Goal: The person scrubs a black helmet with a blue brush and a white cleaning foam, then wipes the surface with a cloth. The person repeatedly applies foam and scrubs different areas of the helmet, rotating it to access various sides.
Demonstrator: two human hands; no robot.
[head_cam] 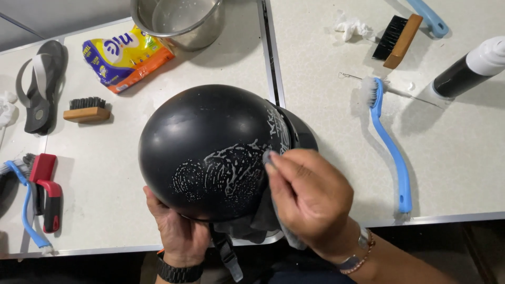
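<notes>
the left hand point(176, 231) cups the lower rim of a black helmet point(210, 147) from beneath, holding it at the near edge of the white surface point(105, 189). the right hand point(310, 197) pinches a grey cloth point(271, 213) against the shell, beside streaks of white foam point(221, 171) (spread in swirls). a blue long-handled brush point(389, 144) lies well apart to the right, a wooden brush point(87, 110) to the left.

The helmet point(210, 152) sits mid-bench point(105, 194). At twelve o'clock stands a pot point(176, 21), a pouch point(126, 57) just left of it. At nine lies a wooden brush point(87, 110), a sandal point(42, 84) beyond. At three lies a long-handled brush point(389, 147).
</notes>
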